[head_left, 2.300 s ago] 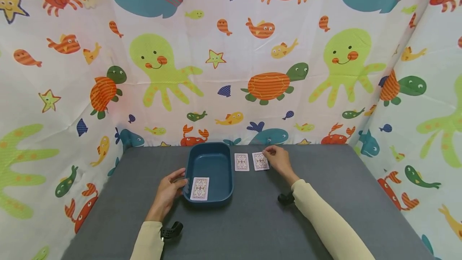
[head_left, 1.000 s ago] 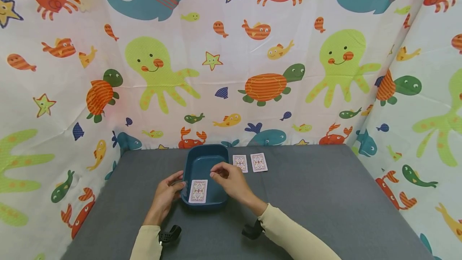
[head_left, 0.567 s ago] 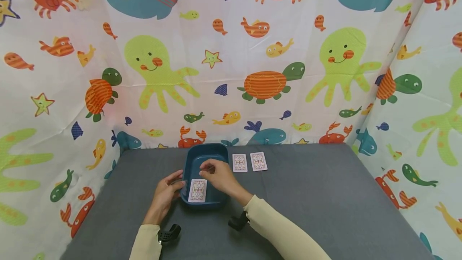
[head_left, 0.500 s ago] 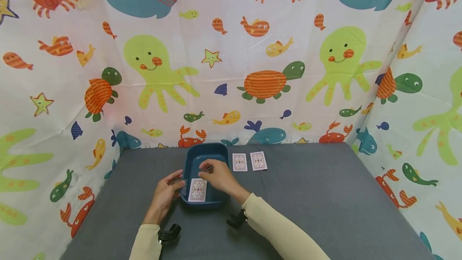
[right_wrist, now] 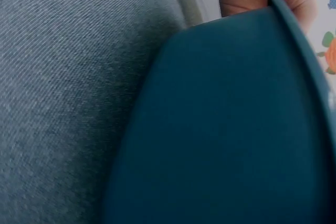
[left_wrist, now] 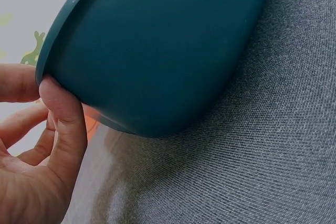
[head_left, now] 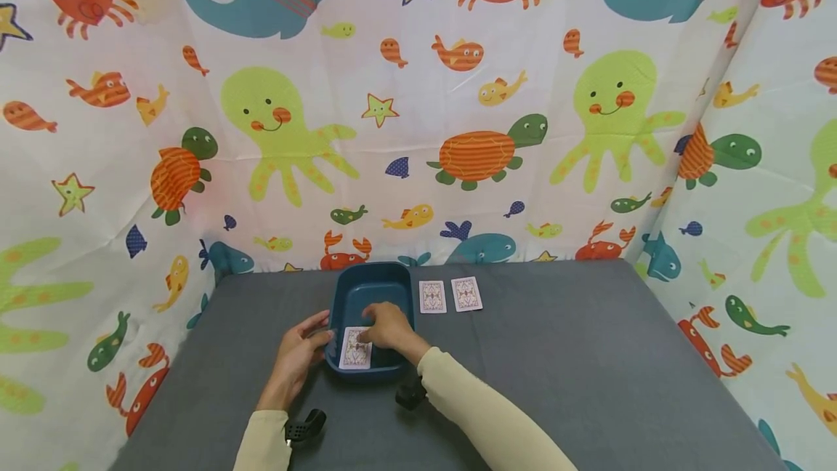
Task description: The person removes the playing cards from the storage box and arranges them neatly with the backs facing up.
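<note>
My left hand (head_left: 294, 358) pinches the left rim of a dark blue plastic box (head_left: 410, 311); the left wrist view shows the thumb (left_wrist: 59, 98) on the wall and fingers behind. Face-down inside the box, near its front left corner, lies a playing card (head_left: 354, 358) with a patterned back. Over the box my right hand (head_left: 392, 329) reaches down, thumb and fingertips spread at the card's upper right edge. In the right wrist view the box wall (right_wrist: 226, 119) hides those fingertips.
Two more face-down playing cards, a left one (head_left: 432, 297) and a slightly turned right one (head_left: 466, 294), lie on the grey cloth-covered table (head_left: 556, 369) right of the box. Behind hangs a curtain (head_left: 418, 107) printed with sea animals.
My right hand has left the right-hand card on the table, moved left over the box and lowered to the card inside. The left hand stays at the rim.
</note>
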A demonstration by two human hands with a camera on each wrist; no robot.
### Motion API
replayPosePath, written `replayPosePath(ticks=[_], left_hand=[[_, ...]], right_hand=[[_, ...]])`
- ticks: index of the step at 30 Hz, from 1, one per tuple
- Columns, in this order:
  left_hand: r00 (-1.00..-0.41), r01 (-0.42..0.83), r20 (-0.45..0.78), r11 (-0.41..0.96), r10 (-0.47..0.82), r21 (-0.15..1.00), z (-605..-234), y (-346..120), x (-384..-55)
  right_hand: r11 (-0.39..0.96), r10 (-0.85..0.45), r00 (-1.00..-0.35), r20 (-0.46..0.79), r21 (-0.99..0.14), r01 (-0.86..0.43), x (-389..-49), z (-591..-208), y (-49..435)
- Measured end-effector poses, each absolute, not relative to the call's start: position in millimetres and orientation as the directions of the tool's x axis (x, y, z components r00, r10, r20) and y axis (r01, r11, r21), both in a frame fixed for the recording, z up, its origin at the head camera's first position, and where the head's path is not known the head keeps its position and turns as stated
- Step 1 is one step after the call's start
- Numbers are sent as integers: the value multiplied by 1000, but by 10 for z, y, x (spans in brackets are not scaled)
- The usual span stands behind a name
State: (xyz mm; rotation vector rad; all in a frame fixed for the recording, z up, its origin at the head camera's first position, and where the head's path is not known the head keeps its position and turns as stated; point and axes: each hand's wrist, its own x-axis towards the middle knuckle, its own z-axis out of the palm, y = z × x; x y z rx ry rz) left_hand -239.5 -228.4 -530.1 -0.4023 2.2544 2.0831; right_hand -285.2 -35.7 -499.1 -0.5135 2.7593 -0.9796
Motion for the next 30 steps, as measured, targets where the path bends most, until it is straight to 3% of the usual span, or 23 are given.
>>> replayPosePath(ticks=[12, 22, 30], left_hand=[[-967, -210, -198, 64, -158, 976, -5280, -2277, -2366], [-968, -209, -196, 69, -155, 976, -5306, -2282, -2378], [-966, -216, -202, 72, -159, 974, -5315, -2293, -2380]], right_hand=[[806, -367, -927, -83, -526, -272, -2850, -5075, -388], [774, -364, -929, -69, -577, -260, -2874, -5125, -388], [693, -333, -942, -35, -686, -219, -2897, -5137, -394]])
